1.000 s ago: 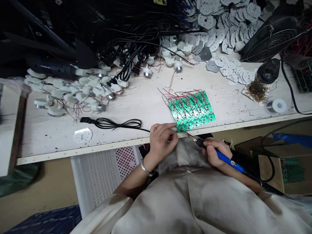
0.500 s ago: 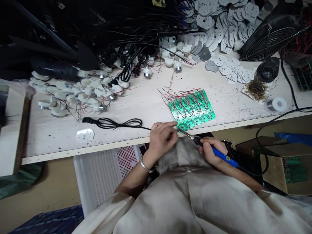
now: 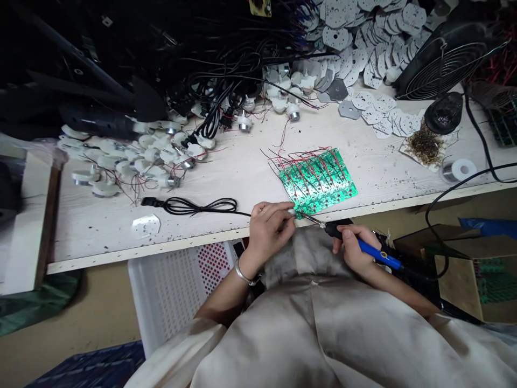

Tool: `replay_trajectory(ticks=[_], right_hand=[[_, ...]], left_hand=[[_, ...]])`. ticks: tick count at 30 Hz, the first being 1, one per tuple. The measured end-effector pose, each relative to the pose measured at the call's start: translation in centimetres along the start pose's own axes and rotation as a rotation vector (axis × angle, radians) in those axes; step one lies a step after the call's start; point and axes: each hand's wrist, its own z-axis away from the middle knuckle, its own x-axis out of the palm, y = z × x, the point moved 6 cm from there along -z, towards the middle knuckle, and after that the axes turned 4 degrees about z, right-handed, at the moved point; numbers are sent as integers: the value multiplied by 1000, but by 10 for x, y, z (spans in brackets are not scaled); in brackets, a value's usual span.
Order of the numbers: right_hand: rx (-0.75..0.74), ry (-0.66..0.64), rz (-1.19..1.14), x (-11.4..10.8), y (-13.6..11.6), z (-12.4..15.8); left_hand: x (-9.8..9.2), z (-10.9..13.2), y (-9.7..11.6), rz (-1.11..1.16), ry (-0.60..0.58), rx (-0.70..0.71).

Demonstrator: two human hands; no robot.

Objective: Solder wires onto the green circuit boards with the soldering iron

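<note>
**Soldering iron tip meets left-hand pinch at the corner of the green circuit-board panel**

At the centre of my view, the left hand's thumb and fingertips are closed in a tight pinch on a small pale piece, too small for me to identify. The iron's fine metal tip sits just beside that pinch, but I can't tell whether it touches the piece or the panel. The right hand is wrapped around the black grip and blue handle, fingers closed, with the iron's cord running off toward my right.

The panel lies flat directly beyond the left fingertips, its near corner overhanging nothing I can confirm, and a mass of thin red wires crosses its surface. Both hands sit at the front edge of the white workbench. Left of the fingers lies a coiled black power cord, with small motors heaped farther out. Beyond the panel, tangled black cables and stacks of white perforated plates crowd the far side. To the right are a caged fan, a solder spool and a paper of brown debris.

Below the fingers, the person's beige smock and forearms block part of my view of a white plastic crate.
</note>
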Motion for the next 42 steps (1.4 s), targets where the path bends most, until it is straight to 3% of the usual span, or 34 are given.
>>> replay_trajectory(ticks=[8, 13, 15, 19, 22, 27, 33, 37, 42], right_hand=[[6, -26, 43, 0, -3, 3], [-29, 87, 16, -13, -3, -6], [-114, 60, 76, -15, -8, -19], [-445, -45, 350, -14, -21, -39], [-548, -32, 557, -12, -9, -48], [-719, -86, 570, 12, 15, -59], [-733, -114, 654, 16, 5, -61], [-737, -98, 619, 18, 13, -67], [-725, -64, 673, 29, 18, -71]], left_hand=[[2, 0, -1, -13, -28, -18], [3, 0, -2, 6, -22, 2], [3, 0, -3, 18, -13, 15], [1, 3, 4, 1, -10, 12], [9, 10, 8, -51, -80, -10], [26, 14, -12, -145, -208, -38], [25, 15, -9, -136, -186, -12], [20, 6, -15, -152, -146, 61], [7, -10, -25, -184, -250, 193]])
